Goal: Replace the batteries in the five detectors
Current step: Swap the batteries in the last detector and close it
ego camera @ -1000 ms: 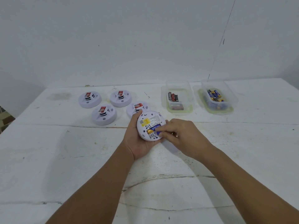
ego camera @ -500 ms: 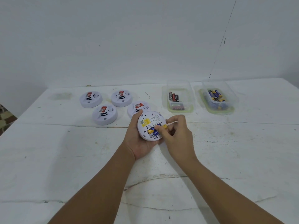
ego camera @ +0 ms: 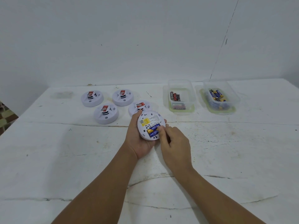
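Note:
My left hand (ego camera: 137, 143) grips a white round detector (ego camera: 151, 118) held back-side up above the table, with a yellow label showing. Two blue-and-yellow batteries (ego camera: 152, 130) lie in its open compartment. My right hand (ego camera: 176, 143) has curled fingers, and its thumb and forefinger pinch the right end of the upper blue battery. Four more detectors stand face up behind: back left (ego camera: 92, 98), back middle (ego camera: 123, 97), front left (ego camera: 106, 113), and one (ego camera: 140, 106) partly hidden by the held detector.
Two clear plastic tubs stand at the back right of the white table (ego camera: 64, 159). The left tub (ego camera: 181, 109) holds red-and-black batteries. The right tub (ego camera: 233, 101) holds several blue-and-yellow batteries. A white wall rises behind the table.
My right hand shifted lower and to the right side of the detector, fingertips now on the battery's right end. The white strip seen by my fingers half a second ago is out of sight.

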